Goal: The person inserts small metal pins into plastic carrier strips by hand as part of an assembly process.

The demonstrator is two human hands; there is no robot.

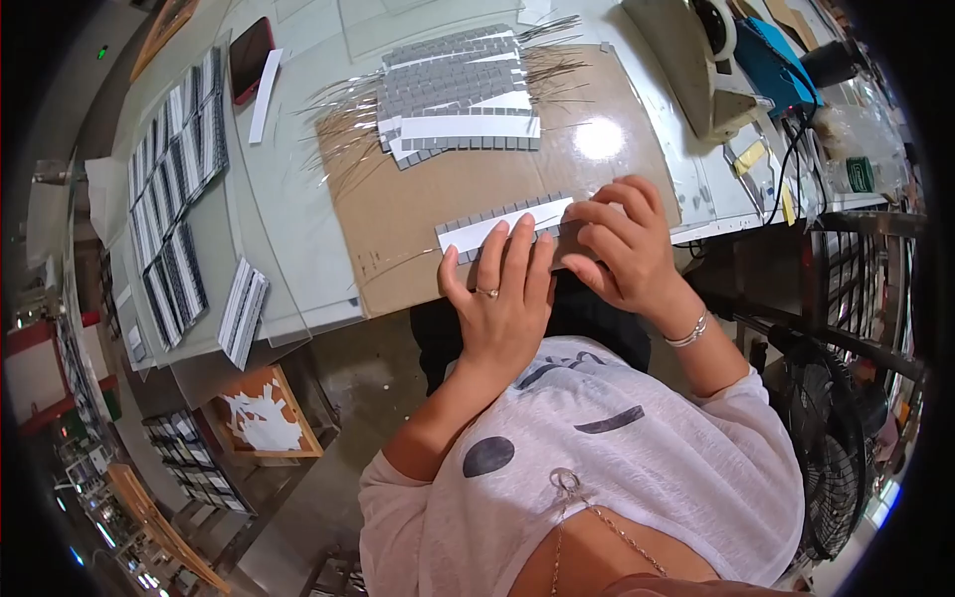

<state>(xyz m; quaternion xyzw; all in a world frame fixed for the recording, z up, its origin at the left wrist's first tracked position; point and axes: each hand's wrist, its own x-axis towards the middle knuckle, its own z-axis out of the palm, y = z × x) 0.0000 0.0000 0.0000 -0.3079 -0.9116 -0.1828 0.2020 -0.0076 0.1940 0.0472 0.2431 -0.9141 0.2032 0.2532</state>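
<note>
**Thin strip pinned flat under both hands**

Head view, near edge of the bench: a long white strip (502,224) edged with small grey squares, lying on a sheet of brown cardboard (398,239), slanting up from lower left to upper right. Left hand (502,289) spread flat, fingers together and pressing down on the lower left part of the strip, palm hanging just over the cardboard's front edge. Nothing pinched or lifted there; open and bearing down. Right hand (622,244) curled over the right end of the strip, fingertips bent down onto it; whether anything is nipped between thumb and fingers cannot be told, thumb hidden.

Probably very light, thin and bendy, likely to curl or slide on the smooth cardboard. Best held flat with spread fingers, or taken by the white middle band, not by the small squares, which look easy to knock off.

Farther back on the cardboard: a stack of similar strips (458,95) with fine wires (338,109) fanning out beneath. Off to the left, rows of finished strips (174,199), and a dark red phone (251,58).
</note>
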